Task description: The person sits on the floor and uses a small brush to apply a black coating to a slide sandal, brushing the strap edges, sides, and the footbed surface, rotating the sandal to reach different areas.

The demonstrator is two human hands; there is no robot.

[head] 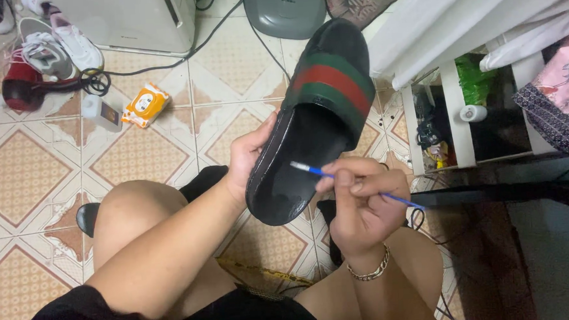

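**Holding a black slide sandal, thin blue tool at the footbed**

Gripping the black slide sandal along its outer edge near the heel, the left hand has thumb on the rim and fingers wrapped behind, out of sight. Sandal is tilted up off the floor over the knees, toe pointing away, green-and-red striped strap beyond the grip. Right hand pinches a thin blue stick between thumb and fingertips; its pale tip sits on or just over the footbed, just right of the left grip. Cannot tell if it is a brush, swab or pen.

Handling, as a judgement: the sandal looks light, rubbery and semi-stiff, with a glossy footbed that is likely slick, so the side edge or heel rim is the safer hold. The stick looks light and bendy; a pinch close to the tip gives control.

Hard to see: the sandal's sole, the left fingers, and whether the tip touches. A metal bracelet is on the right wrist. Well left of the grip on the tiled floor: an orange wipes pack, sneakers, a red hair dryer. The white shelf at right holds dim, unclear contents.
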